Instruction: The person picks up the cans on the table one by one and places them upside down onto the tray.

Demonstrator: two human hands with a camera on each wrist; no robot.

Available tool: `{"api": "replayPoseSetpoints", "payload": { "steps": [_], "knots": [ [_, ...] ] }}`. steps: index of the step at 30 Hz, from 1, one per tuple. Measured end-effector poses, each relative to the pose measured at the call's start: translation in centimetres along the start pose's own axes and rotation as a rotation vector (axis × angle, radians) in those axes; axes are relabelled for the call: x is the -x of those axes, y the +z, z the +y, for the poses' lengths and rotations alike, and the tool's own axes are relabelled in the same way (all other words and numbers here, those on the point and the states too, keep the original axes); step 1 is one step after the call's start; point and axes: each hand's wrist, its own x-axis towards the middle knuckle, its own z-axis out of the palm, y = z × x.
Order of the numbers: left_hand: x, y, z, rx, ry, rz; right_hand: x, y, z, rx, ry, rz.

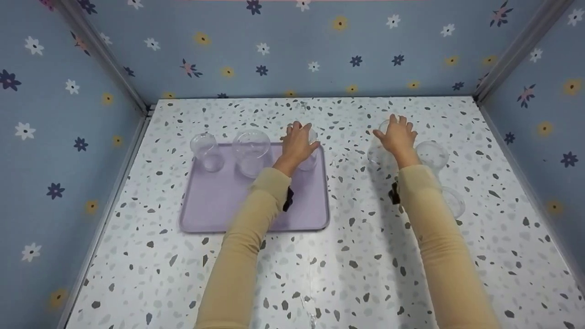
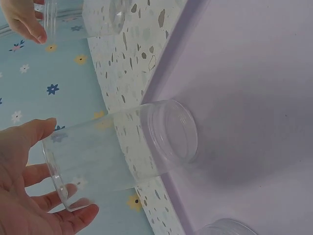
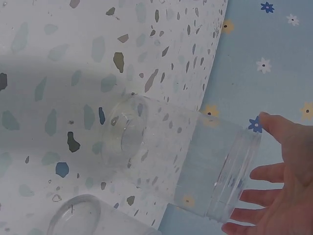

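My left hand is at the lavender tray's back right corner. In the left wrist view, its thumb and fingers grip the upper rim of a clear jar, whose round base meets the tray. Over on the right, my right hand is above the white speckled table, at the top of another clear jar. In the right wrist view, its fingers are spread around the threaded mouth, fingertips close to the rim; firm contact is hard to tell. That jar stands upright.
Two more clear containers stand on the tray: a narrow one at the left and a wider one in the middle. More clear containers are beside my right forearm, partly hidden. Flower-patterned panels enclose the table's back and sides.
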Motion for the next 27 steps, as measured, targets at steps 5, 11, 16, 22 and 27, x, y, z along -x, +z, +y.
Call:
{"api": "replayPoseSetpoints", "payload": {
  "steps": [5, 11, 16, 22, 27],
  "knots": [
    [-0.15, -0.05, 0.18, -0.016, 0.005, -0.012, -0.20, 0.08, 0.13, 0.038, 0.000, -0.004],
    [-0.17, -0.05, 0.36, -0.031, 0.012, -0.023, -0.22, 0.02, 0.20, 0.056, 0.002, -0.004],
    [-0.26, 0.17, 0.41, -0.041, 0.013, -0.025, -0.18, -0.10, 0.16, 0.050, -0.005, -0.004],
    [-0.28, 0.45, 0.35, -0.054, 0.015, -0.017, -0.14, -0.20, 0.15, 0.051, -0.005, -0.008],
    [-0.18, 0.51, 0.34, -0.052, 0.013, -0.014, -0.12, -0.15, 0.19, 0.083, -0.016, 0.008]
  ]
}}
